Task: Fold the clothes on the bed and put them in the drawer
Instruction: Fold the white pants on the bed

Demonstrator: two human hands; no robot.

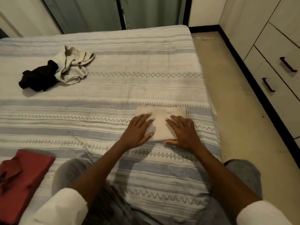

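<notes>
Cloth point(162, 123), cream and folded into a neat rectangle, is seen right of centre in the frame, lying flat on the bed point(113, 88) near its right edge. It is pressed from above by both hands: the left hand point(138, 130) is laid flat on its left part and the right hand point(182, 131) on its right part, fingers straight and spread, nothing gripped or pinched by either. The long axis of the fold appears to run from the near edge away toward the top of the frame, between the two hands, so both are equally near; the right hand lies on the side toward the drawers point(279, 73), which are shut and stand at the right of the frame across a strip of floor. The fold is judged finished or nearly so, with lifting and carrying to a drawer probably next, and a drawer must first be opened. Nothing is seen lying between cloth and drawers. In the upper left, a crumpled beige garment point(74, 65) touches a black one point(39, 77), both unfolded. At lower left, a red garment point(22, 177) is lying folded.
</notes>
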